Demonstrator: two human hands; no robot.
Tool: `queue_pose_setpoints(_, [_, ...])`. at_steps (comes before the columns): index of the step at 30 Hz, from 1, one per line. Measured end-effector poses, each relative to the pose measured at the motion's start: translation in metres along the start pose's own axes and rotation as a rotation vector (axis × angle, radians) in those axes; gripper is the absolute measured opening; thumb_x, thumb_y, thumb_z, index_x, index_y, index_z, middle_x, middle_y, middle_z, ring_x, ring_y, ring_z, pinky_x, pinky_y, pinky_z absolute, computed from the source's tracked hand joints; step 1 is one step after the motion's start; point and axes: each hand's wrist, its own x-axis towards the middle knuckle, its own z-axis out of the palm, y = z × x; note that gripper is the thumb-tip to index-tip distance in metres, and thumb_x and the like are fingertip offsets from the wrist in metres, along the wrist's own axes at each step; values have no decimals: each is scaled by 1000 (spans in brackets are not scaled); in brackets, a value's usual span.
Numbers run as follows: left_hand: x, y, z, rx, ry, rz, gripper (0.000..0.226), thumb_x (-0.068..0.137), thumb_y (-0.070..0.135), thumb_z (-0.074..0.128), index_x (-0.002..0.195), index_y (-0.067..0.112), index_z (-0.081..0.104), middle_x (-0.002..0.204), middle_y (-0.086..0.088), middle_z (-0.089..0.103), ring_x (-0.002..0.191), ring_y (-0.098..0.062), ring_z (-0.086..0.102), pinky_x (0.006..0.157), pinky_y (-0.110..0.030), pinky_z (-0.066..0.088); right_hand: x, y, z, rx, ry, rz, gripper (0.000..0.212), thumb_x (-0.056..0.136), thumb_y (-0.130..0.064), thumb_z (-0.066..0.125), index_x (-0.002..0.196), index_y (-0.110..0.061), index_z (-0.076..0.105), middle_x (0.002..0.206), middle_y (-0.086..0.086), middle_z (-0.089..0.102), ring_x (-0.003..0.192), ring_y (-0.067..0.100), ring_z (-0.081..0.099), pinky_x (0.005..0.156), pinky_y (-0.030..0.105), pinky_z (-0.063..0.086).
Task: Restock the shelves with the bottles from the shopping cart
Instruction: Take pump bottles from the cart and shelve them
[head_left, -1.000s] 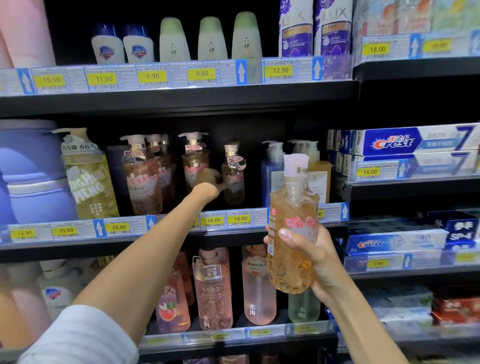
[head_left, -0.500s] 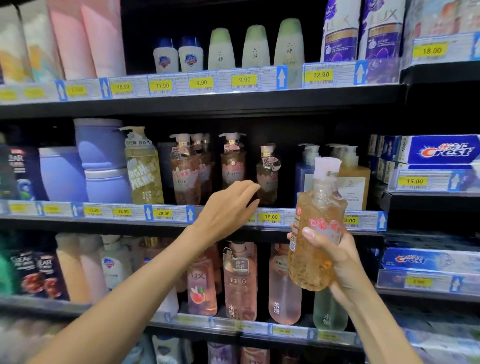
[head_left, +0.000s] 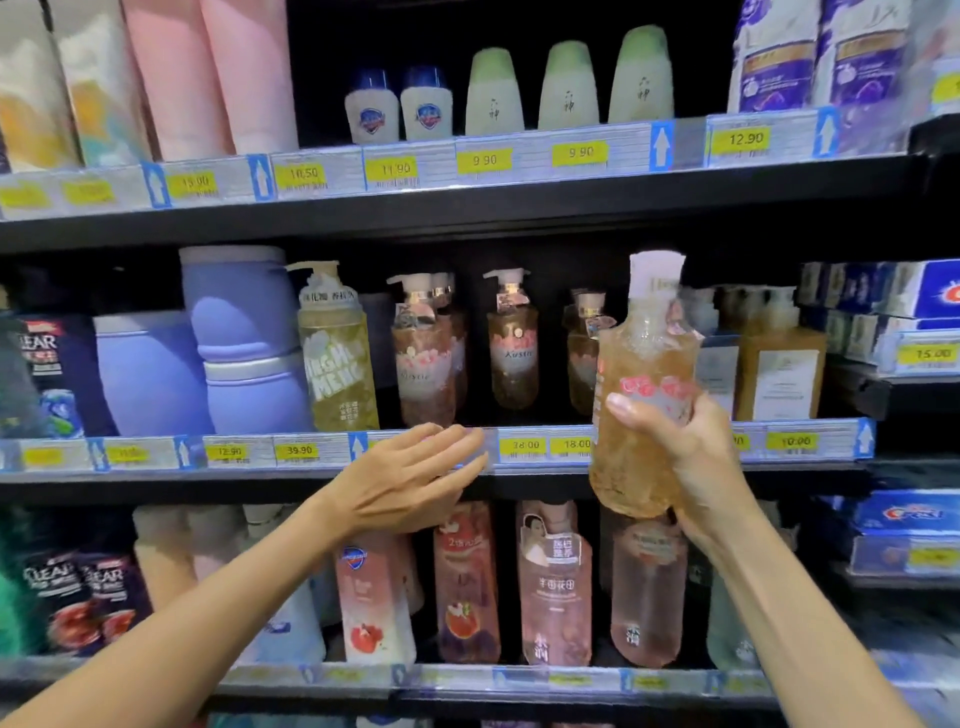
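My right hand (head_left: 685, 447) grips an amber bottle (head_left: 641, 384) with a white cap and a pink flower label, upright in front of the middle shelf (head_left: 519, 475). On that shelf stand similar amber pump bottles (head_left: 511, 358), with a dark gap between them behind the held bottle. My left hand (head_left: 410, 480) hovers with fingers straight and empty, just in front of the shelf's price strip and below the pump bottles. The shopping cart is out of view.
Purple refill pouches (head_left: 239, 338) and a yellow-green pump bottle (head_left: 335, 358) fill the middle shelf's left. Pink bottles (head_left: 556, 587) line the lower shelf. Small white and green bottles (head_left: 493, 93) stand on the top shelf. Toothpaste boxes (head_left: 909, 291) are stacked at the right.
My left hand has drawn back from the pump bottles on the middle shelf, down to the price strip. The held bottle has risen slightly. The view has shifted left.
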Motion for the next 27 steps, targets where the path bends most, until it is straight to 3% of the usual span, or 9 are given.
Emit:
queue_pose_setpoints(4, [-4,-3,12,-38,52,23,34,90,18,45,104,7,74,114,-14,68,99,-26,68,89,-37,50,9,2,28,-91,50,-73,59,47,-47,79,100,-24,63,86,-11,73,81,6,69,65,18,52])
queue_pose_setpoints(7, [-6,-4,18,-48,127,25,31,95,18,39,108,7,64,118,-15,65,104,-27,62,92,-37,44,17,0,35,-158,93,-106,61,48,-51,80,102,-25,64,90,-11,73,86,8,70,67,20,53])
queue_pose_setpoints(11, [-11,-5,22,-35,182,26,27,95,17,40,109,5,59,117,-16,67,107,-26,62,93,-37,46,28,-1,39,-170,137,-120,61,50,-50,82,103,-23,65,92,-8,74,90,11,70,72,24,55])
queue_pose_setpoints(20, [-20,-2,35,-45,211,2,28,87,19,54,112,6,55,124,-16,63,114,-27,52,96,-39,43,54,8,55,-229,85,-181,57,56,-39,87,105,-23,65,98,-8,74,94,9,70,72,18,53])
queue_pose_setpoints(24, [-19,-2,34,-59,215,-6,29,87,19,55,112,6,56,124,-15,63,114,-26,53,97,-38,43,68,21,59,-452,34,-121,58,56,-32,91,106,-22,64,96,-8,74,89,3,69,72,17,54])
queue_pose_setpoints(27, [-20,-3,34,-73,218,-10,27,90,20,51,113,6,56,124,-15,64,113,-26,55,97,-38,43,79,32,67,-554,-40,37,51,58,-27,92,102,-15,68,94,-1,74,89,13,70,79,31,57])
